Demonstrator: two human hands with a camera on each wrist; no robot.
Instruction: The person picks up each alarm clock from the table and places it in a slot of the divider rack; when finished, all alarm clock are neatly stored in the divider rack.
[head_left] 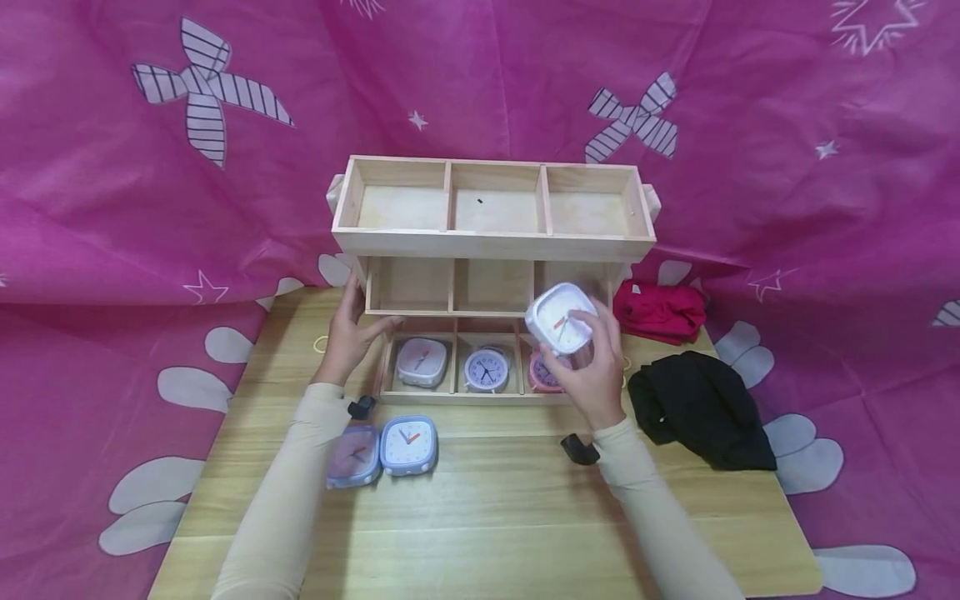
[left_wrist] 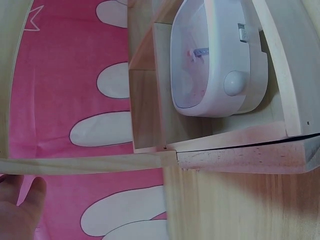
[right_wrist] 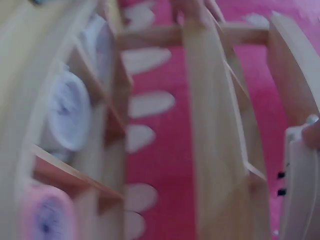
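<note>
My right hand grips a white square alarm clock by its edges, raised in front of a three-tier wooden organizer. Its dial faces up toward the head camera. My left hand lies against the left end of the middle tier, thumb spread toward the front and fingers along the side. In the bottom tier sit a pale square alarm clock on the left, a round white alarm clock in the middle and a round pink alarm clock, partly hidden by the right hand.
Two blue-rimmed square clocks stand on the table: one clock in full view, the other clock beside the left sleeve. At the right lie a red folded cloth and a black cloth. A pink curtain hangs behind.
</note>
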